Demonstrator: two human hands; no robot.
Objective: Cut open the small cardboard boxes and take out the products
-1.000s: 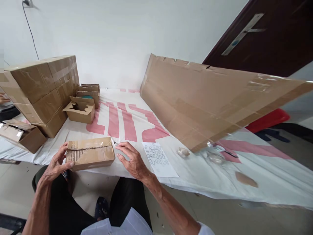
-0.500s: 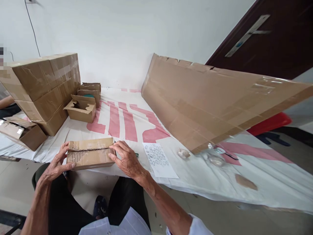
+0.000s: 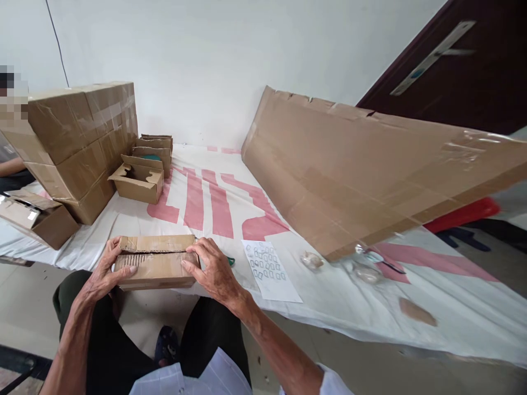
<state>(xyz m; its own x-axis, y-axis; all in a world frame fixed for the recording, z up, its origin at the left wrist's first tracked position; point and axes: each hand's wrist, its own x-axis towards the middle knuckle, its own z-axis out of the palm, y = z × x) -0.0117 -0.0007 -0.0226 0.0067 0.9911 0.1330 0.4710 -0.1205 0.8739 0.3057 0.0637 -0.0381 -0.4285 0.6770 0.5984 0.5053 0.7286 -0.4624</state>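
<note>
A small cardboard box point(image 3: 158, 263) lies at the table's front edge, its two top flaps folded in with a narrow dark gap between them. My left hand point(image 3: 107, 271) grips its left end, the thumb lying on top of the near flap. Around the right end my right hand point(image 3: 212, 271) is closed, thumb and fingers on the top and far corner. What the box holds is hidden. Just right of my right hand lies a small green object point(image 3: 231, 261), partly covered. Beside that is a white paper sheet point(image 3: 272, 271) with rows of drawn shapes.
Taped cartons point(image 3: 78, 142) are stacked at the left, with an open small box point(image 3: 138, 178) beside them and another box point(image 3: 39, 219) in front. A large cardboard panel point(image 3: 362, 170) leans at the right. Wrapped lumps point(image 3: 312, 260) lie near it. A person's arm point(image 3: 11, 167) shows far left.
My left thumb has slid a little further in over the near flap. Both hands stay on the box; the view has shifted slightly.
</note>
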